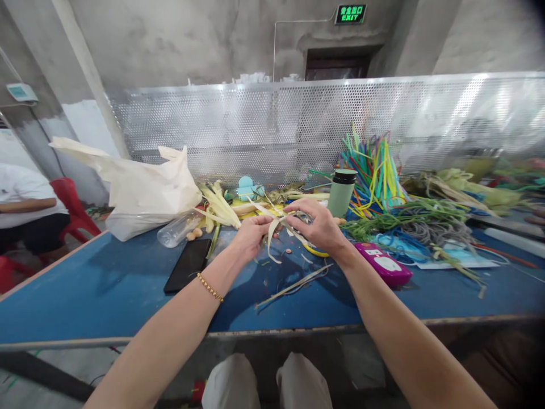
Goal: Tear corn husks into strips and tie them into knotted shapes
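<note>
My left hand (251,236) is closed in a pinch on a pale, flat strip of dried husk (273,236) above the middle of the blue table. One end of the strip curls down below the fingers, and thin points stick up behind them. Close on the right, my right hand (317,224) has its fingers bent together around the other side of the strip. Its fingertips partly hide the strip. Beneath both hands lie scraps and a few thin stalks (293,288). A yellow ring-shaped thing (315,250) shows under my right hand.
Left are a black phone (187,266), a clear plastic bottle (174,228), a white bag (149,187) and pale husks (221,205). Right are a green bottle (342,193), a purple case (383,264), green cords (409,218) and colourful strips (378,170). A perforated metal panel (255,125) stands behind.
</note>
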Demonstrator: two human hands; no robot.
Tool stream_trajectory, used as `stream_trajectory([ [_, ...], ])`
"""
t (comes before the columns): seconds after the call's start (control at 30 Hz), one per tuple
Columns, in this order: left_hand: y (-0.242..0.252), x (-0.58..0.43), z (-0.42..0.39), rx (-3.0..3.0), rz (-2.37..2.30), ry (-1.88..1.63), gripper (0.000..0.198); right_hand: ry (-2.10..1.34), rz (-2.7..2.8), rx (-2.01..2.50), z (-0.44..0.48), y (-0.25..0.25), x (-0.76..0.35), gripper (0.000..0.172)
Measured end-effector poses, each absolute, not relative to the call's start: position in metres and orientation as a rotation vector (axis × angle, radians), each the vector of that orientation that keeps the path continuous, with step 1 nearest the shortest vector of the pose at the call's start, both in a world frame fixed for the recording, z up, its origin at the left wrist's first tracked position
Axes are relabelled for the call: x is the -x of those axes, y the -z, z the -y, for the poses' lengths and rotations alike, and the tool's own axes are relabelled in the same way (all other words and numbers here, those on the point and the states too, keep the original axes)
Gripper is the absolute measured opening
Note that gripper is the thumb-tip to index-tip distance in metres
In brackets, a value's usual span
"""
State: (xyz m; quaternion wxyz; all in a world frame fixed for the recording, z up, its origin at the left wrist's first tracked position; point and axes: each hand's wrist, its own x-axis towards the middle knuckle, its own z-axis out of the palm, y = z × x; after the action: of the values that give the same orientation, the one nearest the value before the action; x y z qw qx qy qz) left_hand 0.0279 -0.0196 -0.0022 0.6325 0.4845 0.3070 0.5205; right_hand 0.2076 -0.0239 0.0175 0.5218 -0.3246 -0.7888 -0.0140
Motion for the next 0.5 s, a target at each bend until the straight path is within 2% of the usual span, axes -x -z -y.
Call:
stream_trajectory([
  [0.13, 0.0019, -0.0286, 0.0195, -1.072, -0.681, -1.165, 0.021, -0.161, 1.943, 0.841, 0.0270, -0.0182, -0.2076, 0.013],
  [0.37, 0.0055, -0.0271, 0.0170, -1.143, -0.647, -1.127, 0.021, -0.300, 1.837, 0.878, 0.0293, -0.0194, -0.2072, 0.014],
  [0.5, 0.0064, -0.0270, 0.0166, -1.153, -0.628, -1.099, 0.020, -0.539, 1.756, 0.885, 0.0293, -0.0192, -0.2087, 0.021],
])
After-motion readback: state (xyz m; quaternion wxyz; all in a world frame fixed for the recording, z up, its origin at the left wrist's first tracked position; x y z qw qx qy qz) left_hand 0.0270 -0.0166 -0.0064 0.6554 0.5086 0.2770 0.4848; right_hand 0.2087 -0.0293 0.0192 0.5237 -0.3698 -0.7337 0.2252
